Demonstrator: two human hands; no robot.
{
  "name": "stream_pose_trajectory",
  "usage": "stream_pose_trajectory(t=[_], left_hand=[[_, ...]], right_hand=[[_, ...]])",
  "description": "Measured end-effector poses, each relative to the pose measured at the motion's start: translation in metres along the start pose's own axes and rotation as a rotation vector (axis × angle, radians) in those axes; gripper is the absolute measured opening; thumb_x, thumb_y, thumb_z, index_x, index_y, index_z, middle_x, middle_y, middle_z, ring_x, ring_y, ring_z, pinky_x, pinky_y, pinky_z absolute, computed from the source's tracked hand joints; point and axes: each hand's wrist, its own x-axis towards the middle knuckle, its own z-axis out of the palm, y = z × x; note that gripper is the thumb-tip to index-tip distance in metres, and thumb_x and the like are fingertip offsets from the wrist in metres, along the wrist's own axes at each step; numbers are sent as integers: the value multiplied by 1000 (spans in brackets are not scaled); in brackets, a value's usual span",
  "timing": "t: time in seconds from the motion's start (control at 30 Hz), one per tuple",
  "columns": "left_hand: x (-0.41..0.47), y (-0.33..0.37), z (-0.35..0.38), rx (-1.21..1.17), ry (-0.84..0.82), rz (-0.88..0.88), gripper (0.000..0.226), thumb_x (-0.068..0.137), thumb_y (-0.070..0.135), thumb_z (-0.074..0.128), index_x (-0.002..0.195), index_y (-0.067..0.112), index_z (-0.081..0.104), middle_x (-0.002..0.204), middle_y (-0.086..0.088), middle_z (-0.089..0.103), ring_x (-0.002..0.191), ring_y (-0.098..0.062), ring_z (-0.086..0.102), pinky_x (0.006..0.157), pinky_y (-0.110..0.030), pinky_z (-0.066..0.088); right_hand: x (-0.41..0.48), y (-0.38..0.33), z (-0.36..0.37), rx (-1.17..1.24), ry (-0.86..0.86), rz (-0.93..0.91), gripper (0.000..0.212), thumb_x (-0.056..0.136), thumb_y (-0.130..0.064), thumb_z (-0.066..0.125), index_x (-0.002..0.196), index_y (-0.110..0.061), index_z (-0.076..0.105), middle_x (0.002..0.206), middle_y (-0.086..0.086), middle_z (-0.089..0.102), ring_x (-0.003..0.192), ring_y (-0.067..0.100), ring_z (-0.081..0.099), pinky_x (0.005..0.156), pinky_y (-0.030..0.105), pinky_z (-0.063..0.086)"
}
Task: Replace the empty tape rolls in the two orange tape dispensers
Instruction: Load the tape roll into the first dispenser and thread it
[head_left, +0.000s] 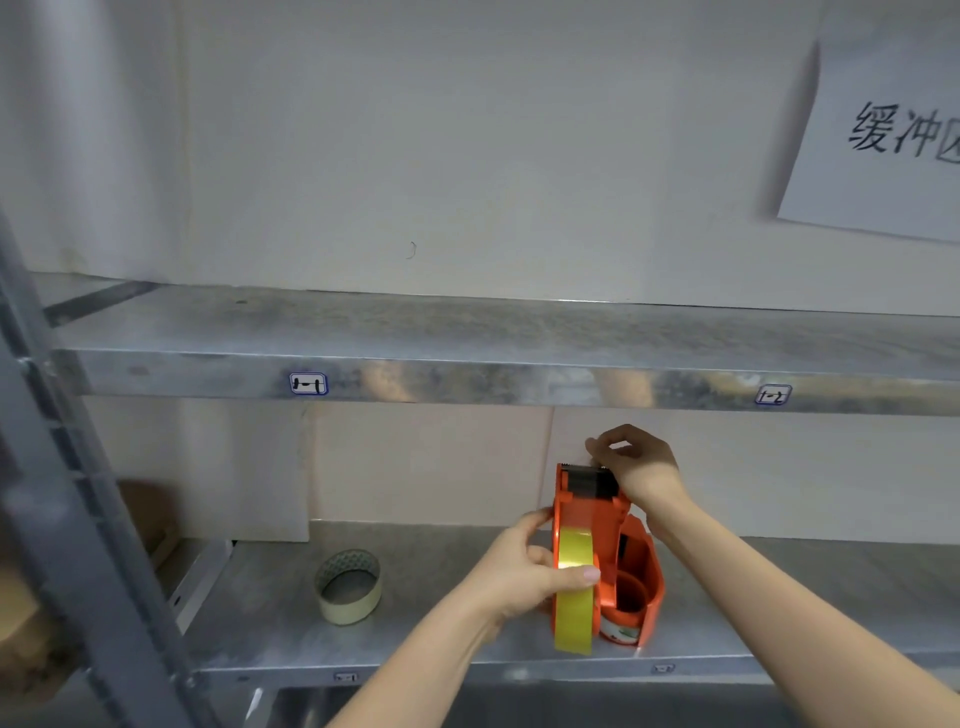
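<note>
Dim, even indoor light; blurred, bowed edges; soft sheen on shelf (467, 332).

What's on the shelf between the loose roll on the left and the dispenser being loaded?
Head view: past the loose roll, bare shelf, then only the left hand gripping the yellow tape at the dispenser.

Tape roll (348, 587) on shelf (270, 618), left of dispenser (597, 525)

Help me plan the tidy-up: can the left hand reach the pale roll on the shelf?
Probably yes: the pale roll lies in the open left of the left hand, nothing between them. But that hand grips the yellow tape roll, so it must let go first.
</note>
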Motion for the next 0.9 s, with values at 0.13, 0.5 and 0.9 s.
stream_pose_trajectory(t=[0.13,0.5,0.9], left_hand=[[-11,8,1,69,-28,139,91,79,19,80,143,47,21,54,21,63,63,4,62,67,-14,51],[-12,3,-11,112,-42,136,91,73,20,85,140,47,30,79,14,69,72,1,68,66,-19,56],[-10,6,-21,218,-4,136,108,65,21,90,141,56,22,104,8,65,93,-8,65,82,-27,58]], right_hand=[[-4,-4,-2,33,-20,6,14,82,-23,70,75,-14,62,75,11,72,55,21,57,43,23,38],[-5,-10,7,16,-68,11,13,80,-23,72,79,-12,64,67,7,69,66,25,64,65,31,49],[5,-7,12,-72,-40,43,16,81,-31,69,72,-21,60,64,0,66,68,23,60,68,32,44]])
